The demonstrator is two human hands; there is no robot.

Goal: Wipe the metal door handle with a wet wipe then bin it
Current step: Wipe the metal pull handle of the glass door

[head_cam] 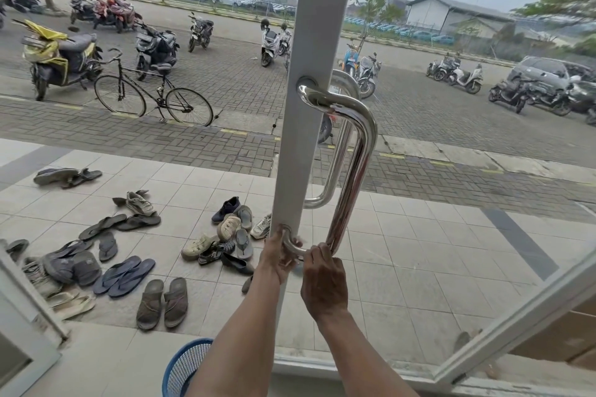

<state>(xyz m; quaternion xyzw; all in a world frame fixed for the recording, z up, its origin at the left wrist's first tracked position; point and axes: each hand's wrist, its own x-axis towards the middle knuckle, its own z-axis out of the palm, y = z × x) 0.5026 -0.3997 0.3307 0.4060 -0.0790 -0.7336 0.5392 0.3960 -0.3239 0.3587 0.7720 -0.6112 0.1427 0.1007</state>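
Note:
A polished metal door handle [356,155] runs as a long D-shaped bar down the grey door frame [306,42]. Both hands are at its lower end. My left hand [279,256] curls around the lower mount, right where the bar meets the frame. My right hand [322,280] is closed around the lower bend of the bar, just right of the left hand. No wet wipe can be made out; anything held is hidden under the fingers. A second, matching handle [335,151] shows through the glass on the outer side.
A blue mesh bin [182,367] stands on the floor below my left forearm. Many sandals and shoes [129,274] lie on the tiled porch outside. Motorbikes and a bicycle [151,93] are parked beyond. The glass door's bottom rail [516,332] slants at the right.

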